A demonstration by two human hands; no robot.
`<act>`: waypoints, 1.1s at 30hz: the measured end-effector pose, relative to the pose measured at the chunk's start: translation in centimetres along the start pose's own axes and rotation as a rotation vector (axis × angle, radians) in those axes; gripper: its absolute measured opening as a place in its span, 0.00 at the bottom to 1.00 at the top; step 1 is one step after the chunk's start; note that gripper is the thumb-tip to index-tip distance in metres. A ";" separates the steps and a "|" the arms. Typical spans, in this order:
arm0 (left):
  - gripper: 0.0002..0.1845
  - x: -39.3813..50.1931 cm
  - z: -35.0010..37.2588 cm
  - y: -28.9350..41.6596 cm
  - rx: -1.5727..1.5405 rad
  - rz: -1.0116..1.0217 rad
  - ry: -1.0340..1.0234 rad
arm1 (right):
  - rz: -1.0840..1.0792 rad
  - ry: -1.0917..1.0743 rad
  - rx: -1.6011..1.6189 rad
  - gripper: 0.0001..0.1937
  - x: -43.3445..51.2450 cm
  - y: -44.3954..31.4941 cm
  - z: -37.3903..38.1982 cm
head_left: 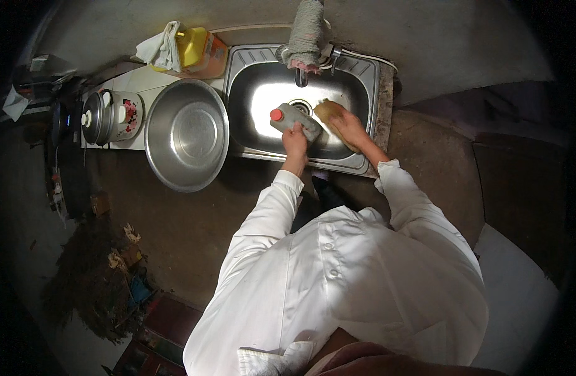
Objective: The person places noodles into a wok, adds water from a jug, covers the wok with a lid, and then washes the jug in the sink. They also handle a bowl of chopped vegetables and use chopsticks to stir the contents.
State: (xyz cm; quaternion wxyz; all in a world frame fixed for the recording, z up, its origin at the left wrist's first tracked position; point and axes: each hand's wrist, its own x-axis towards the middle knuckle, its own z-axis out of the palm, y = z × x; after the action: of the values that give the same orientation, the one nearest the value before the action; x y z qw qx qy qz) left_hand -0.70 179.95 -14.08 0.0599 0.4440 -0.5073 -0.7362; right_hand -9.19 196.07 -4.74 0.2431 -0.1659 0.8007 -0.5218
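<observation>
My left hand (pixel 295 141) grips a grey plastic bottle (pixel 292 118) with a red screw cap (pixel 276 114), tilted over the basin of a stainless steel sink (pixel 255 89). The cap end points to the left. To the right of the bottle, my right hand (pixel 348 128) holds a yellowish-brown cloth or sponge (pixel 329 111), slightly apart from the bottle. Part of the cloth trails under my right wrist. Behind the bottle the sink drain (pixel 301 105) is partly visible. A faucet spout (pixel 301 79) points down over the basin, its pipe wrapped in a grey towel (pixel 307 35).
A large metal basin (pixel 187 136) stands left of the sink, overhanging the counter edge. Beyond it are a floral-patterned pot (pixel 128 115) with a lid and a yellow-and-orange plastic jug (pixel 204 51) with a white cloth (pixel 163 47). Dry brushwood (pixel 83 277) lies on the floor at lower left.
</observation>
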 end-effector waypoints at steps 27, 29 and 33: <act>0.27 -0.8 -2.3 -1.4 0.336 0.199 0.031 | -0.603 -0.057 -0.208 0.13 7.6 8.9 8.4; 0.26 -1.4 -2.3 -1.5 0.394 0.226 0.045 | -0.449 -0.258 -0.268 0.16 4.5 9.4 5.6; 0.26 -1.4 -2.3 -1.4 0.470 0.229 0.052 | -0.606 -0.191 -0.308 0.19 6.7 8.0 6.1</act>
State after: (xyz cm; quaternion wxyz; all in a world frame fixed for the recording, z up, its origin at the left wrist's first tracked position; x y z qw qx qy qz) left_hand 2.24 179.76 -14.58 0.0511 0.4043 -0.7097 -0.5747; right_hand -11.35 191.16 -15.58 0.1231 -0.4785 0.7582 -0.4254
